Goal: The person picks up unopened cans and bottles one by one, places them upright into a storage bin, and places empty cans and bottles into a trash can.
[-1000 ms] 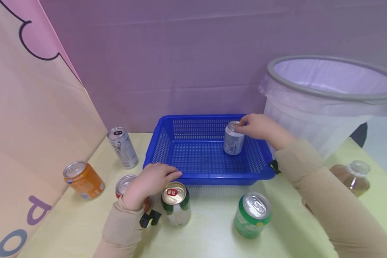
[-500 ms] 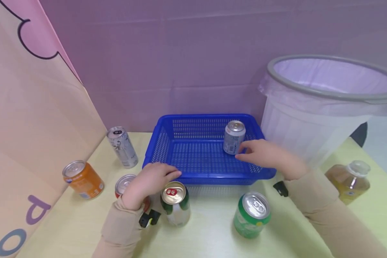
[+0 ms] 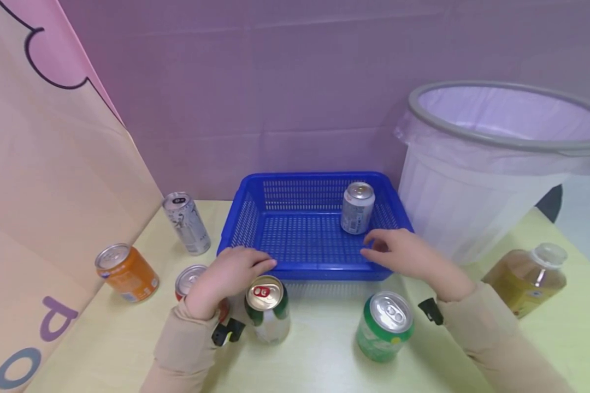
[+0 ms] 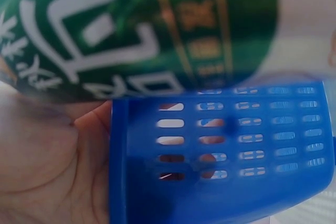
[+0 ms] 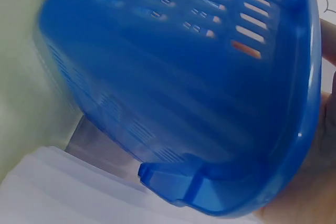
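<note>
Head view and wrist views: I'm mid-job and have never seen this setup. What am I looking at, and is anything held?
There is no machine here, just a person's two bare hands. The head view comes from a camera on the head, looking forward and down; each wrist view comes from a camera on that wrist, close to the hand's work.

On the table stand an orange can, a tall can, a red can partly hidden by the left hand, a gold-topped can, a green can, a bottle and a basket with a silver can inside. A bin is at the right.

The left hand holds the basket's near rim. The right hand is by the near right corner, fingers apart, holding nothing.
</note>
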Demonstrator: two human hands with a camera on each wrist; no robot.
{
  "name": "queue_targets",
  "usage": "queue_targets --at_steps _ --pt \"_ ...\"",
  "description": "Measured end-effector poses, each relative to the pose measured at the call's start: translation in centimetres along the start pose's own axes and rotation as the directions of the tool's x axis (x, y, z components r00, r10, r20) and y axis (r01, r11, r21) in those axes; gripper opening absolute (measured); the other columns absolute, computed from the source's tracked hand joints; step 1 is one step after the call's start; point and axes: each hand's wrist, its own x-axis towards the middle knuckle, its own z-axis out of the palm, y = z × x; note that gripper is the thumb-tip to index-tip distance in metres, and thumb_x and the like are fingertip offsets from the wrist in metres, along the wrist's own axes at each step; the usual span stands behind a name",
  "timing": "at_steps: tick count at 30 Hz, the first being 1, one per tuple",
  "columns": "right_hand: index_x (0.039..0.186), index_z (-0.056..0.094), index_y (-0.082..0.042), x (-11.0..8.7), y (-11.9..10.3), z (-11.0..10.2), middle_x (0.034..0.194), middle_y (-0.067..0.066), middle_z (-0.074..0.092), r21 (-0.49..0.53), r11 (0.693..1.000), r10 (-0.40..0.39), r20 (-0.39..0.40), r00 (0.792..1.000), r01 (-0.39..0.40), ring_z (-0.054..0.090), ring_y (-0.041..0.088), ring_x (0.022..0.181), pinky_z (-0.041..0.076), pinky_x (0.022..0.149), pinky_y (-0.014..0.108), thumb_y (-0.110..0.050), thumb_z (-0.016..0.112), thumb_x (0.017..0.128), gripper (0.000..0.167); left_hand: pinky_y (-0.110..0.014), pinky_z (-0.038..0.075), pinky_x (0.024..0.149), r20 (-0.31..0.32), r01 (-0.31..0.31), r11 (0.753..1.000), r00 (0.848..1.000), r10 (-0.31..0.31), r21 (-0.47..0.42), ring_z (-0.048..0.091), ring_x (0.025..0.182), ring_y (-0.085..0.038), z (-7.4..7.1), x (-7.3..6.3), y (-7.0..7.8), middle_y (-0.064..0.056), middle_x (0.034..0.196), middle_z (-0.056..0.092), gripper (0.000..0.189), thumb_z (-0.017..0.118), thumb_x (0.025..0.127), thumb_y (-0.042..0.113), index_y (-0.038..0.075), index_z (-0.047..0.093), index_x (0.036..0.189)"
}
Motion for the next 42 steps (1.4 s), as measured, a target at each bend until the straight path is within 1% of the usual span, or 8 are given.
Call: queue_targets --at_steps 4,9,15,22,34,38,42 --pt "0.105 0.066 -0.003 -0.3 0.3 0.4 0.088 0.004 0.071 0.021 1.0 -0.01 -0.029 1.0 0.011 0.066 0.018 0.08 0.054 0.073 0.039 -0.026 0.061 0.091 0.027 -0.053 0.04 0.094 0.002 -0.004 1.0 1.0 0.004 0.004 0.061 0.107 -0.031 0.0 0.0 0.0 -0.005 0.109 0.07 0.032 0.049 0.098 0.033 0.011 0.07 0.11" --pt "0.101 0.067 -0.006 -0.7 0.7 1.0 0.087 0.002 0.071 0.035 0.999 -0.019 -0.076 0.997 0.022 0.065 0.015 0.079 0.054 0.072 0.037 -0.022 0.062 0.09 0.02 -0.052 0.041 0.093 -0.004 -0.01 1.0 1.0 0.01 0.008 0.062 0.105 -0.031 0.0 0.1 0.0 -0.005 0.106 0.071 0.032 0.05 0.098 0.032 0.011 0.07 0.109" --pt "0.097 0.069 -0.008 -1.2 1.1 1.6 0.085 -0.002 0.07 0.035 0.997 -0.059 -0.138 0.989 0.064 0.063 0.01 0.076 0.053 0.069 0.032 -0.019 0.062 0.09 0.015 -0.052 0.041 0.093 -0.004 -0.011 1.0 1.0 0.012 0.009 0.062 0.107 -0.031 0.1 0.2 0.0 -0.005 0.108 0.07 0.033 0.05 0.098 0.033 0.011 0.07 0.11" --pt "0.098 0.069 -0.008 -1.8 1.5 1.9 0.089 -0.001 0.07 0.021 0.993 -0.112 -0.174 0.978 0.117 0.066 0.018 0.084 0.054 0.077 0.043 -0.019 0.061 0.091 0.016 -0.052 0.041 0.095 0.0 -0.018 1.0 1.0 0.018 0.005 0.062 0.107 -0.03 0.1 0.2 0.1 -0.005 0.108 0.07 0.032 0.05 0.098 0.033 0.011 0.07 0.11" --pt "0.097 0.069 -0.01 -2.3 1.9 2.2 0.092 -0.001 0.071 -0.024 0.979 -0.203 -0.23 0.952 0.203 0.066 0.019 0.086 0.054 0.077 0.041 -0.015 0.063 0.088 0.012 -0.052 0.041 0.095 -0.005 -0.015 1.0 1.0 0.015 0.004 0.062 0.108 -0.03 0.1 0.2 0.0 -0.005 0.109 0.07 0.032 0.05 0.098 0.033 0.011 0.07 0.109" --pt "0.098 0.069 -0.009 -2.3 2.0 2.2 0.093 0.001 0.071 -0.006 0.974 -0.22 -0.245 0.944 0.225 0.066 0.02 0.087 0.054 0.077 0.04 -0.013 0.063 0.088 0.012 -0.052 0.041 0.094 -0.008 -0.008 1.0 1.0 0.008 0.006 0.062 0.107 -0.03 0.0 0.1 0.0 -0.005 0.108 0.07 0.032 0.05 0.098 0.033 0.011 0.07 0.109" --pt "0.1 0.068 -0.007 -2.5 1.9 2.0 0.095 0.002 0.071 0.034 0.971 -0.218 -0.256 0.942 0.235 0.066 0.021 0.088 0.055 0.077 0.04 -0.012 0.063 0.088 0.013 -0.052 0.041 0.094 -0.009 -0.002 1.0 1.0 0.002 0.007 0.062 0.107 -0.03 -0.1 -0.1 0.0 -0.005 0.108 0.07 0.033 0.049 0.098 0.033 0.011 0.07 0.109"
